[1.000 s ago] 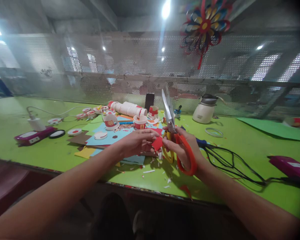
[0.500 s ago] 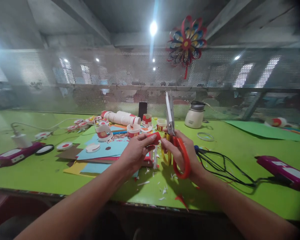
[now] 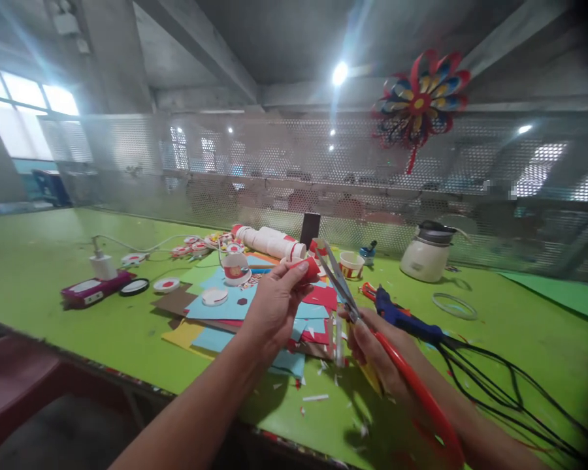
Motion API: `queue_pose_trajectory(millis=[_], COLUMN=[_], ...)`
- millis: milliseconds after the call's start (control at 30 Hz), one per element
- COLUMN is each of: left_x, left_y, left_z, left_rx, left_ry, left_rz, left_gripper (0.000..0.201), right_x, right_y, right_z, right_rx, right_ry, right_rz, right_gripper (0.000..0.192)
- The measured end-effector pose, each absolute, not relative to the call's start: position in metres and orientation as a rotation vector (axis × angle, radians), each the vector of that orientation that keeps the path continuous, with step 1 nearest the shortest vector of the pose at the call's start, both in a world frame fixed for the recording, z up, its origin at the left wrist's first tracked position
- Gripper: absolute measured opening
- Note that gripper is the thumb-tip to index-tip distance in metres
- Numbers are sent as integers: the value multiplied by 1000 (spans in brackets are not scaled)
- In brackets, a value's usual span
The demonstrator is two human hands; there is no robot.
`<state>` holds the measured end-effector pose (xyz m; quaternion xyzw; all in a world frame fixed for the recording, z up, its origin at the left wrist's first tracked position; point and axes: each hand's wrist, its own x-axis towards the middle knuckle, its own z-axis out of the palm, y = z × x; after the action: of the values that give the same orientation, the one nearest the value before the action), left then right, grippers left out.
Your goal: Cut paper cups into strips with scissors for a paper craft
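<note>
Right, left hand (image 3: 273, 307) is up off the desk (image 3: 44, 261), thumb and fingers (image 3: 294, 269) pinched shut on a small red paper scrap (image 3: 310, 268), held in the air above the paper pile (image 3: 235, 307). Right hand (image 3: 379, 356) is wrapped around the scissors (image 3: 372, 339) by the red/yellow loops, blades close to closed, tips just beside the scrap; can't tell whether they touch it. Scrap looks like thin craft paper: near weightless, floppy, creases and tears easily, so I'd judge a light pinch at one edge is enough, leaving the free edge toward the blades; a hard squeeze would likely crumple it. Too small for any wider hold. Scissors are the opposite: rigid, heavier, sharp at the front, so the handle loops are the only sane place to take them. Blue glue gun (image 3: 402, 318) with black cables (image 3: 494, 378) lies just right of the right hand; cable could snag the wrist. Paper cups (image 3: 351, 264), a white kettle (image 3: 427, 256) and a purple device (image 3: 95, 291) sit further off, well apart from both hands. Paper trimmings litter the desk under the hands.
</note>
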<state>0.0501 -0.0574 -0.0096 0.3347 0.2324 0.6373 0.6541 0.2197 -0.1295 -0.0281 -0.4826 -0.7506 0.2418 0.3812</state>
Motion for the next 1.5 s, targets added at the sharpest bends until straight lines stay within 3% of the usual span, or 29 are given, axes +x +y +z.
queue_pose_trajectory(millis=[400, 667, 1500], left_x=[63, 77, 76], left_y=[-54, -40, -56], left_z=[11, 27, 21], left_rx=[771, 782, 803], left_ry=[617, 537, 427], left_rz=[1361, 1334, 1323], left_gripper=[14, 9, 8], right_x=[221, 218, 209], right_y=[-126, -118, -133], right_z=[-21, -30, -28], right_rx=[-1240, -1202, -1297], right_ry=[-1798, -1417, -1661], right_rz=[777, 932, 537], right_gripper=[44, 59, 58])
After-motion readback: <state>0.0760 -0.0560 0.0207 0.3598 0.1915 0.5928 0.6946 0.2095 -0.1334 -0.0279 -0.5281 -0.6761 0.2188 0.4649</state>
